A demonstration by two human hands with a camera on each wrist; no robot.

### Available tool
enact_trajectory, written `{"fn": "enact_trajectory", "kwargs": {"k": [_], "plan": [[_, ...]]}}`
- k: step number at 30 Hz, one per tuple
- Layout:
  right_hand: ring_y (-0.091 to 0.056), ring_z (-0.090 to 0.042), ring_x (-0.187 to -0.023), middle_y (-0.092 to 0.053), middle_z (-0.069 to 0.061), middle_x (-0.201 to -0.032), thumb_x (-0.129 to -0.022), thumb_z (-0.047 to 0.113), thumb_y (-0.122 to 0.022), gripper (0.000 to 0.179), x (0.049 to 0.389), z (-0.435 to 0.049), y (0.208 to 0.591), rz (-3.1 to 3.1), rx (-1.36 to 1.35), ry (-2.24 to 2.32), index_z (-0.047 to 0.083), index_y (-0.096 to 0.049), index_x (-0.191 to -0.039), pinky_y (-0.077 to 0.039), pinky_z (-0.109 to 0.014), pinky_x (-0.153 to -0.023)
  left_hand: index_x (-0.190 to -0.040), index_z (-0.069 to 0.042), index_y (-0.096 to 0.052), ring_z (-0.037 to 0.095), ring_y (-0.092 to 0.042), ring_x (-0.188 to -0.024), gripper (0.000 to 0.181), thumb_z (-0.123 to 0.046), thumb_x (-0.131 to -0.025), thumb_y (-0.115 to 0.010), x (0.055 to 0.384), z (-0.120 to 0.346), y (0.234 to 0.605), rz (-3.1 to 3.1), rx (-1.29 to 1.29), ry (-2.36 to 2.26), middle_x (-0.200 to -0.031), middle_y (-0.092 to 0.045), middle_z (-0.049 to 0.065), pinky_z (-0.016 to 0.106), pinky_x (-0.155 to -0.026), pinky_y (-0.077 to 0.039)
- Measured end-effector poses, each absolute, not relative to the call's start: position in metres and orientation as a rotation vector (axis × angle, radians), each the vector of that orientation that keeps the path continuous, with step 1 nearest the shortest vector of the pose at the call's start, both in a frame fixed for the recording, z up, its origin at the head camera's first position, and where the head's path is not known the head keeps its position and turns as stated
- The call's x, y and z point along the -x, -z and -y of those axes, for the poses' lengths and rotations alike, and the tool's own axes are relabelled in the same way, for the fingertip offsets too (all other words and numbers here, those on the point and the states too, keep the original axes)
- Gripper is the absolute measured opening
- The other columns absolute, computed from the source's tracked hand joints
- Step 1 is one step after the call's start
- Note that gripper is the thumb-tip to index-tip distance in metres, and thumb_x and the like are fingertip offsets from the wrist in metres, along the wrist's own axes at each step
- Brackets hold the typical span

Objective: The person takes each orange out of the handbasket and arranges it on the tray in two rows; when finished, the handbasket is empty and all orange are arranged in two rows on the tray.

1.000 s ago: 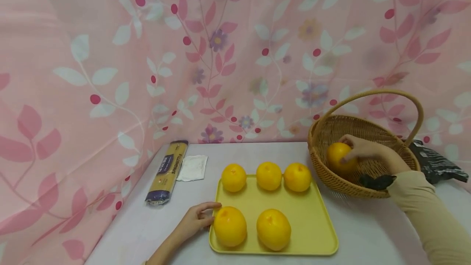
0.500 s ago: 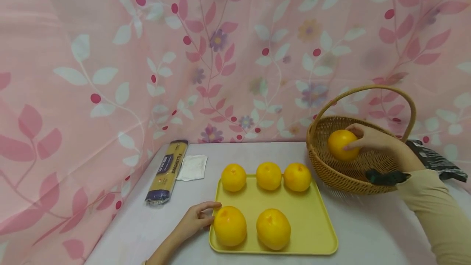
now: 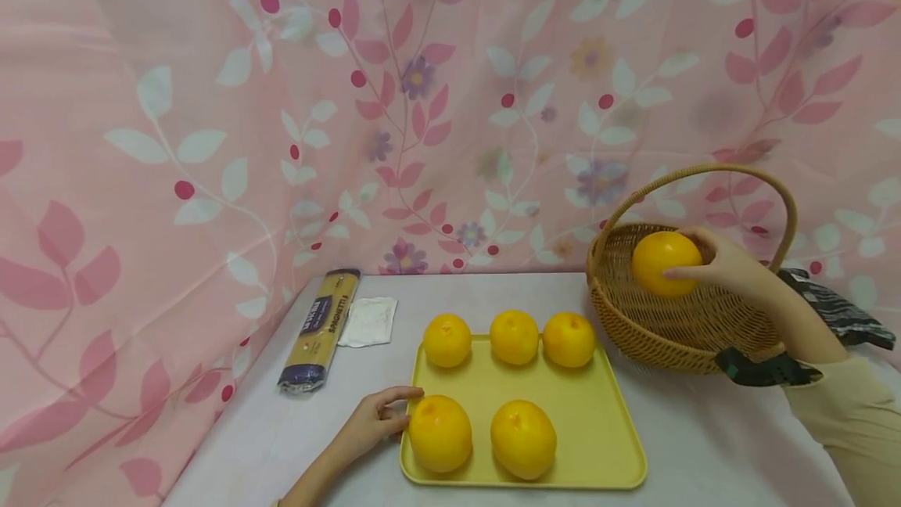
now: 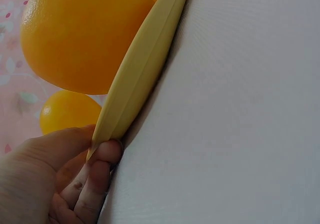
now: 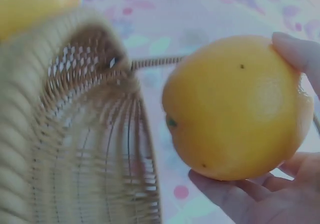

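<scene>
An orange (image 3: 660, 263) is in my right hand (image 3: 735, 268), gripped between thumb and fingers. In the head view it appears over the open mouth of the wicker basket (image 3: 619, 323); the right wrist view has the orange (image 5: 230, 108) apart from the woven wall. My left hand (image 3: 373, 419) pinches the left rim of a yellow tray (image 3: 587, 429), thumb on top and fingers curled beneath, as the left wrist view makes plain. Several oranges sit on this tray: a back row, plus a front orange (image 3: 440, 434) beside my left fingertips and another front orange (image 3: 524, 440).
A spaghetti packet (image 3: 320, 331) lies at the left of the table, with a flat white packet (image 3: 368, 321) next to it. Behind the basket, at right, is a black patterned bag (image 3: 838, 307). The basket's tall handle (image 3: 732, 169) arches over its mouth. A floral curtain hangs behind.
My right hand has raised the orange from inside the basket, up and slightly to the right. The basket has shifted a little left. My left hand and the tray have stayed put.
</scene>
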State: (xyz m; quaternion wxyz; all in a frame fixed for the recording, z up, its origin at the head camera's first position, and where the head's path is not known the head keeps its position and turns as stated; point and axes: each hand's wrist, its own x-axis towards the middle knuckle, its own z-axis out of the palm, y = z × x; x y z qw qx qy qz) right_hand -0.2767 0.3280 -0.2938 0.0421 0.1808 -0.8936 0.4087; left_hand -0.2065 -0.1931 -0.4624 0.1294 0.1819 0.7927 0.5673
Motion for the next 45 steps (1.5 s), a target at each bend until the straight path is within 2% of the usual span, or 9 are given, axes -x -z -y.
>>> {"fn": "enact_trajectory", "kwargs": {"k": [5, 8, 11, 15, 20, 27, 35, 39, 45], "plan": [[-0.054, -0.012, -0.083, -0.05, -0.012, -0.105, -0.085, 0.013, -0.062, 0.053, 0.259, -0.318, 0.294, 2.658, -0.557, -1.319, 0.0, -0.033, -0.127, -0.048, -0.024, -0.068, -0.122, 0.001, -0.052, 0.014, -0.055, -0.058, 0.04, -0.006, -0.083, -0.06, 0.207, 0.193, 0.462, -2.297, -0.519, -1.654, -0.117, -0.055, 0.016, 0.026, -0.056, -0.05], [-0.054, -0.013, -0.085, -0.049, -0.01, -0.107, -0.085, 0.011, -0.061, 0.051, 0.247, -0.31, 0.293, 2.639, -0.597, -1.373, 0.003, -0.033, -0.127, -0.049, -0.025, -0.069, -0.122, 0.001, -0.052, 0.014, -0.055, -0.058, 0.04, -0.006, -0.083, -0.06, 0.208, 0.193, 0.462, -2.295, -0.512, -1.66, -0.117, -0.055, 0.016, 0.026, -0.056, -0.05], [-0.055, -0.016, -0.086, -0.049, -0.007, -0.108, -0.085, 0.002, -0.058, 0.047, 0.235, -0.301, 0.293, 2.56, -0.721, -1.517, 0.007, -0.036, -0.125, -0.05, -0.027, -0.07, -0.122, 0.001, -0.052, 0.014, -0.055, -0.058, 0.04, -0.005, -0.083, -0.06, 0.208, 0.193, 0.463, -2.292, -0.509, -1.664, -0.117, -0.055, 0.015, 0.025, -0.056, -0.05], [-0.056, -0.016, -0.086, -0.05, -0.001, -0.11, -0.08, -0.01, -0.057, 0.052, 0.218, -0.289, 0.3, 2.431, -0.878, -1.664, 0.012, -0.04, -0.123, -0.051, -0.03, -0.068, -0.122, 0.0, -0.052, 0.013, -0.054, -0.057, 0.04, -0.006, -0.083, -0.061, 0.209, 0.192, 0.463, -2.29, -0.506, -1.661, -0.117, -0.055, 0.014, 0.025, -0.056, -0.049], [-0.056, -0.015, -0.089, -0.051, 0.002, -0.112, -0.074, -0.015, -0.059, 0.057, 0.202, -0.279, 0.318, 2.357, -0.985, -1.734, 0.011, -0.043, -0.122, -0.051, -0.031, -0.068, -0.122, 0.001, -0.052, 0.013, -0.055, -0.058, 0.04, -0.007, -0.084, -0.06, 0.209, 0.191, 0.464, -2.271, -0.519, -1.672, -0.117, -0.055, 0.015, 0.026, -0.057, -0.05], [-0.053, -0.015, -0.094, -0.05, -0.001, -0.115, -0.072, -0.017, -0.058, 0.058, 0.195, -0.275, 0.343, 2.287, -1.113, -1.812, 0.005, -0.041, -0.123, -0.049, -0.028, -0.073, -0.121, 0.002, -0.052, 0.014, -0.057, -0.06, 0.039, -0.006, -0.084, -0.059, 0.207, 0.191, 0.464, -2.257, -0.538, -1.679, -0.116, -0.055, 0.016, 0.029, -0.058, -0.051], [-0.052, -0.015, -0.099, -0.047, -0.003, -0.118, -0.069, -0.02, -0.06, 0.063, 0.184, -0.271, 0.368, 2.233, -1.164, -1.873, -0.001, -0.035, -0.124, -0.049, -0.029, -0.075, -0.121, 0.002, -0.052, 0.015, -0.057, -0.06, 0.039, -0.006, -0.084, -0.06, 0.209, 0.194, 0.464, -2.268, -0.516, -1.677, -0.117, -0.055, 0.015, 0.028, -0.058, -0.051], [-0.051, -0.015, -0.101, -0.049, -0.004, -0.117, -0.07, -0.014, -0.063, 0.059, 0.178, -0.263, 0.382, 2.312, -1.128, -1.873, -0.006, -0.035, -0.122, -0.047, -0.029, -0.078, -0.122, 0.001, -0.052, 0.014, -0.056, -0.059, 0.04, -0.007, -0.083, -0.06, 0.209, 0.194, 0.463, -2.273, -0.511, -1.678, -0.116, -0.055, 0.014, 0.026, -0.057, -0.05], [-0.049, -0.015, -0.105, -0.052, -0.009, -0.115, -0.073, -0.002, -0.066, 0.056, 0.177, -0.254, 0.395, 2.532, -1.093, -1.843, -0.001, -0.039, -0.122, -0.045, -0.029, -0.08, -0.122, 0.003, -0.051, 0.014, -0.056, -0.059, 0.041, -0.006, -0.083, -0.06, 0.205, 0.194, 0.462, -2.259, -0.526, -1.687, -0.116, -0.055, 0.015, 0.027, -0.057, -0.05]]}}
